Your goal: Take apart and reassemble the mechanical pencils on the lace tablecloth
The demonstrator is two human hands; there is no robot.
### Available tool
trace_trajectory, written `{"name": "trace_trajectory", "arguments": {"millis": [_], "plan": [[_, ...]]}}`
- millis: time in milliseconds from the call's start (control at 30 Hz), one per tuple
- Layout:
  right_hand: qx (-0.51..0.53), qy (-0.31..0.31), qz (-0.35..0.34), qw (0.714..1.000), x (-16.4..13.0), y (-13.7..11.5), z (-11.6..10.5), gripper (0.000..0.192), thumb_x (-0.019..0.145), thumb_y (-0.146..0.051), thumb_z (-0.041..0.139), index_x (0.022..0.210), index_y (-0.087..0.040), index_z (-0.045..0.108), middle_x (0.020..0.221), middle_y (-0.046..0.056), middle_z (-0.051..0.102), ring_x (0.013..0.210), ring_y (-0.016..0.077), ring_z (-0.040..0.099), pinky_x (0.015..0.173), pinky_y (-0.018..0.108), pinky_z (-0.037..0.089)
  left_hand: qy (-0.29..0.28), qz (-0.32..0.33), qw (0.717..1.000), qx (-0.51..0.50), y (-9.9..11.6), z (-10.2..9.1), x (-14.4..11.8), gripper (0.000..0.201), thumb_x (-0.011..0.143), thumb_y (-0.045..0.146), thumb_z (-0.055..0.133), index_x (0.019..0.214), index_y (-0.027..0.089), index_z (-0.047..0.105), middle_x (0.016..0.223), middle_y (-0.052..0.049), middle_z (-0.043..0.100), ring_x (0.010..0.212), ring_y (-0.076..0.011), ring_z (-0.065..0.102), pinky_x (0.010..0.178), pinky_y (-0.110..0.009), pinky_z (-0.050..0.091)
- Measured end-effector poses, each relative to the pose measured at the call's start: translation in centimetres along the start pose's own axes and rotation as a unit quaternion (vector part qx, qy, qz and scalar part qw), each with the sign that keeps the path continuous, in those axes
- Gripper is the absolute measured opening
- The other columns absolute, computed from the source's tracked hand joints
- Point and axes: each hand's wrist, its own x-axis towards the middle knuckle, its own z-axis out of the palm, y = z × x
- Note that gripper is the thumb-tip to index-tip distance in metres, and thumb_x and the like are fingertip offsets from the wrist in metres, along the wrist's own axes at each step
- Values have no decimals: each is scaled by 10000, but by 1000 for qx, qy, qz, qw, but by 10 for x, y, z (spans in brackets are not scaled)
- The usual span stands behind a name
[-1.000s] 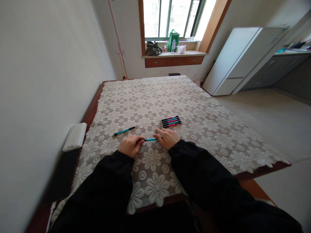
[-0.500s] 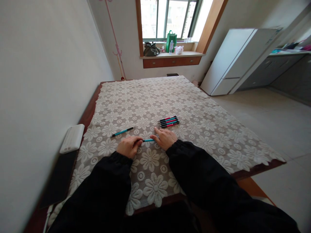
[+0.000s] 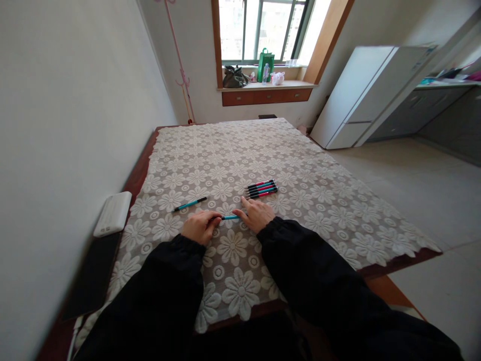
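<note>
There is one single view, and it comes from a camera which the person wears on the head. It looks forward and down from above the near end of the table [image 3: 140, 169], along its length to the window [image 3: 250, 32] at twelve o'clock. The left hand [image 3: 201, 227] and the right hand [image 3: 258, 215] lie near to the camera, just below the middle; the left sleeve [image 3: 161, 291] enters from seven o'clock and the right sleeve [image 3: 330, 281] from four. The view is wide: it takes in the wall [image 3: 75, 115] at ten o'clock and the refrigerator [image 3: 361, 95], much farther, at two.
</note>
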Motion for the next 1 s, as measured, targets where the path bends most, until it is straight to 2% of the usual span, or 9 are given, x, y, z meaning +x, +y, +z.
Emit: {"name": "trace_trajectory", "arguments": {"millis": [467,1000], "plan": [[-10,19,4,1000,1,1,2,788,994,-728,233,1486,-157,461,1207,143,681,1090,281,641,850,333,471,-2,9,1000,3,-1,1,0,235,944,356,560,1036,263,755,954,-21,767,871,-201,677,798,-302,507],[-11,-2,29,1000,1,-1,-2,755,1003,-707,250,1488,-161,442,1249,153,663,1119,275,640,873,325,477,-16,7,1000,2,-2,2,0,262,954,367,541,1060,260,756,947,-30,764,879,-208,669,801,-317,499]]}}
